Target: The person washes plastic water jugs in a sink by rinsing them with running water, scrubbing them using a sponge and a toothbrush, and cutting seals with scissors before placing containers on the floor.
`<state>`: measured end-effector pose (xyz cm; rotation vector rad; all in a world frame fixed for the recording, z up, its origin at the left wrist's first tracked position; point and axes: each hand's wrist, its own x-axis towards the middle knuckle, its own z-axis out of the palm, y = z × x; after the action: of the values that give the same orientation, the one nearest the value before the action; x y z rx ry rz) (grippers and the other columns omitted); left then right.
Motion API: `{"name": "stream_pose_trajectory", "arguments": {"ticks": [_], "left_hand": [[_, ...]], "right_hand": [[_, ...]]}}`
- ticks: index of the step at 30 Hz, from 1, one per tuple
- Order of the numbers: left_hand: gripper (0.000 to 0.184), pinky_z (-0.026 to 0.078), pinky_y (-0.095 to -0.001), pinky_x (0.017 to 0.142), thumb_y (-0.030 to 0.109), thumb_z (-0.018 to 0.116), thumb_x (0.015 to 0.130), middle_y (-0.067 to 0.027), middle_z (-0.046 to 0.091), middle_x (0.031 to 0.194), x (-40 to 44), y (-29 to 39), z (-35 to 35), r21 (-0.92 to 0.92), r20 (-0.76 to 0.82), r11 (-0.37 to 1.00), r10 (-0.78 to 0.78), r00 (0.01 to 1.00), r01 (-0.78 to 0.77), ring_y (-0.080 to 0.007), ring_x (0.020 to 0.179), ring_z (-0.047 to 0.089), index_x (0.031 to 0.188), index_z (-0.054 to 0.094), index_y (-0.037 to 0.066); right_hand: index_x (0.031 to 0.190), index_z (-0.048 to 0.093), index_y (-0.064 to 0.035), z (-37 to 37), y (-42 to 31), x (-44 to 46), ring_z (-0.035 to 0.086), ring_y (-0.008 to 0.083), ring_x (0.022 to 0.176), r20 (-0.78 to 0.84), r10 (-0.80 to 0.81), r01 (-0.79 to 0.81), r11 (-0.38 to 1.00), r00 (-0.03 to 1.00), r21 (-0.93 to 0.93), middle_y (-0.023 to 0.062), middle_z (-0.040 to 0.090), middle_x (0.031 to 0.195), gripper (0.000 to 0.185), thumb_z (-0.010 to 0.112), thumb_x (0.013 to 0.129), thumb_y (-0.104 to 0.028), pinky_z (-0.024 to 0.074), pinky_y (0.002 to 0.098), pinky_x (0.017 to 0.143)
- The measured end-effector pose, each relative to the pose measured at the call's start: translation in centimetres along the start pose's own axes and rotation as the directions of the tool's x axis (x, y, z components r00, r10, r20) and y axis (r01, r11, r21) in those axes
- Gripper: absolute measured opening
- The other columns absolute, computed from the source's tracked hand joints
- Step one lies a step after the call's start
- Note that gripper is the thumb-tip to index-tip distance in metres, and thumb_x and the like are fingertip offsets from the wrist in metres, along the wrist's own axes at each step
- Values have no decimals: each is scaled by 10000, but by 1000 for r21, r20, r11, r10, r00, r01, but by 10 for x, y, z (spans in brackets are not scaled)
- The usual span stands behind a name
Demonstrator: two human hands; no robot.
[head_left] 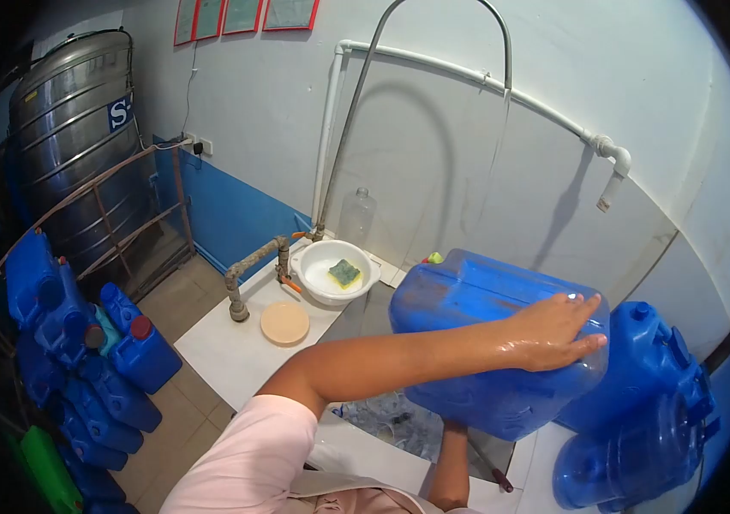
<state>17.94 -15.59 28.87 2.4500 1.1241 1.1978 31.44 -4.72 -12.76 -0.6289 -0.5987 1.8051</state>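
A large blue water jug [485, 343] is tilted on its side above the sink [365, 313]. My left hand [553, 332], wet, reaches across and presses over the jug's right end with its fingers spread along the edge. My right hand [454, 431] goes up under the jug, whose body hides its fingers. Just right of that wrist, a dark stick [492, 467] slants down to the sink's near edge. Water and clear, glossy shapes I cannot make out [395, 420] show below the jug.
A white basin [331, 295] with a green-yellow sponge [344, 273] stands beside a beige lid [284, 323]. Water runs from a curved metal pipe [508, 64]. Blue jugs stand right [639, 368] and on the floor left [116, 394], near a steel tank [74, 128].
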Motion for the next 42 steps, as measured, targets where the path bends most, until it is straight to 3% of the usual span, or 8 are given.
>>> {"name": "stream_pose_trajectory", "arguments": {"ticks": [9, 14, 20, 24, 26, 30, 37, 42], "left_hand": [[562, 401, -391, 906, 428, 432, 899, -267, 573, 1072, -148, -111, -71, -164, -302, 778, -624, 720, 606, -380, 1042, 541, 1251, 427, -11], [464, 429, -383, 866, 356, 491, 878, -229, 589, 1063, -168, -156, -26, -161, -291, 787, -615, 733, 596, -341, 1013, 562, 1160, 516, -12], [431, 461, -464, 747, 314, 614, 759, -237, 609, 926, -184, -197, 72, 144, 125, 798, -601, 789, 585, -403, 859, 585, 1025, 533, -15], [397, 450, -503, 751, 259, 622, 746, -278, 599, 888, -209, -229, 112, 59, 56, 651, -759, 649, 756, -420, 864, 580, 1005, 481, -8], [400, 449, -503, 756, 248, 625, 741, -279, 599, 885, -210, -230, 109, 40, 36, 607, -795, 606, 794, -422, 865, 580, 1006, 481, -15], [437, 450, -488, 780, 237, 630, 734, -281, 600, 896, -226, -241, 105, -51, -77, 499, -866, 494, 865, -422, 887, 581, 1035, 479, -42], [491, 463, -454, 783, 268, 616, 760, -292, 597, 935, -260, -267, 110, -191, -111, 415, -910, 400, 890, -414, 884, 592, 1123, 485, -36], [462, 473, -460, 726, 345, 621, 781, -256, 619, 869, -240, -276, 86, -93, -10, 649, -759, 651, 755, -406, 829, 607, 1079, 525, 6]], "right_hand": [[1104, 561, 7, -19, -144, 2, 624, 231, 815, -30, -224, 182, 856, 974, -483, 144, 644, 938, 404, 568, 762, -208, 488, 379, 739], [1136, 558, -19, 97, -117, -6, 632, 308, 817, 231, -620, 70, -272, 750, -960, 185, 636, 957, 488, 615, 707, -245, 482, 404, 751], [1147, 523, 59, 173, -17, 15, 585, 284, 652, 734, -75, 508, -674, 675, -536, 115, 575, 734, 631, 690, 613, -232, 426, 403, 560], [1174, 511, 37, 181, -4, 45, 608, 301, 719, 703, 113, 581, -661, 702, -474, 135, 605, 787, 636, 690, 639, -257, 472, 409, 672], [1112, 556, 37, 179, -11, 80, 629, 266, 746, 699, 416, 810, -365, 582, -458, 154, 630, 809, 529, 670, 674, -237, 487, 395, 705], [827, 606, 51, 230, -41, 141, 636, 180, 626, 184, 272, 133, 196, 944, -972, 138, 628, 724, 190, 525, 805, -119, 547, 274, 592], [784, 584, 92, 264, -57, 155, 629, 214, 579, 37, 422, 12, 62, 906, -998, 159, 613, 695, 118, 525, 757, -6, 563, 287, 585], [780, 590, 84, 275, -63, 147, 624, 214, 576, 30, 502, -99, 229, 865, -968, 161, 607, 689, 101, 513, 753, 24, 554, 291, 564]]}}
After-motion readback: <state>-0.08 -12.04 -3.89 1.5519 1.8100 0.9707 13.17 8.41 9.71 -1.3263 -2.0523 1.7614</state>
